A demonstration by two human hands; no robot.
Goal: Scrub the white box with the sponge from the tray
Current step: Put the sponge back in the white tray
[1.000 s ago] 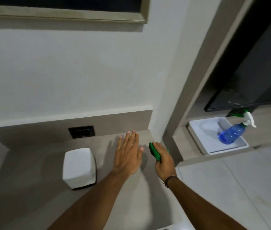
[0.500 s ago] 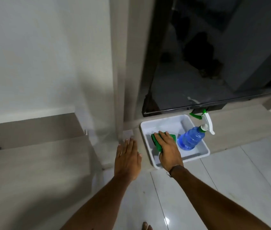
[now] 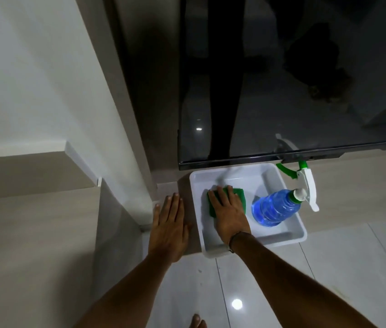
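The sponge [image 3: 225, 200] was carried away from the tabletop with the white box and laid flat in the tray [image 3: 291, 236], the right hand [image 3: 228, 215] spread over it. The left hand [image 3: 169, 223] was brought along, left of that grip.

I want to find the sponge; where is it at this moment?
In the head view the green sponge lies in the left part of the white tray, under the right hand, with the blue spray bottle to its right.

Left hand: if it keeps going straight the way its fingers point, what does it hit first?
Probably the wall corner. The left hand lies flat, open, fingers pointing up-frame beside the tray, not toward it. Depth is unclear.
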